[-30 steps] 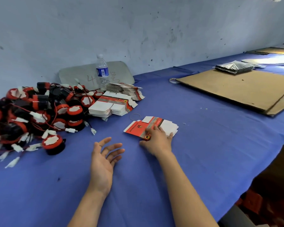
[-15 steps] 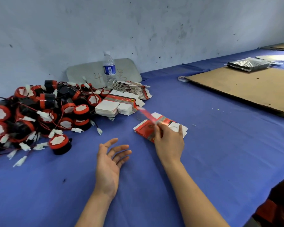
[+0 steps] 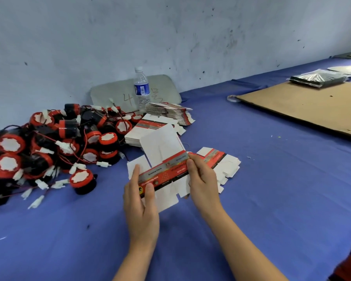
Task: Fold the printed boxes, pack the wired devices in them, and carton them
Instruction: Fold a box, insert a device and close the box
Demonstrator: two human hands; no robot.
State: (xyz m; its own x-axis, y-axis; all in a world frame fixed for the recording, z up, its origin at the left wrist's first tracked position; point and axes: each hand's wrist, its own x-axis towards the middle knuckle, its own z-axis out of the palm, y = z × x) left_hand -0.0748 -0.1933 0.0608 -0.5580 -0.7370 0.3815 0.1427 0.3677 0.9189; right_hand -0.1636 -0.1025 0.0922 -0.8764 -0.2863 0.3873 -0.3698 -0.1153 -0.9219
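Over the table [image 3: 282, 199], left hand [image 3: 141, 205] and right hand [image 3: 204, 179] now pinch one box blank [image 3: 163, 159] — lifted off its stack [image 3: 224, 161]; folding should follow.

Blocked on the left by a heap of round red-and-black wired devices [image 3: 49, 149]; crowded behind by stacks of flat red-and-white printed card boxes [image 3: 150, 130] and a clear plastic water bottle [image 3: 141, 88]; taken at centre by an unfolded printed box [image 3: 162, 147] pinched in left hand [image 3: 142, 209] and right hand [image 3: 205, 183]; free over bare blue tablecloth [image 3: 282, 199] to the right, up to a flat brown cardboard sheet [image 3: 312, 110].
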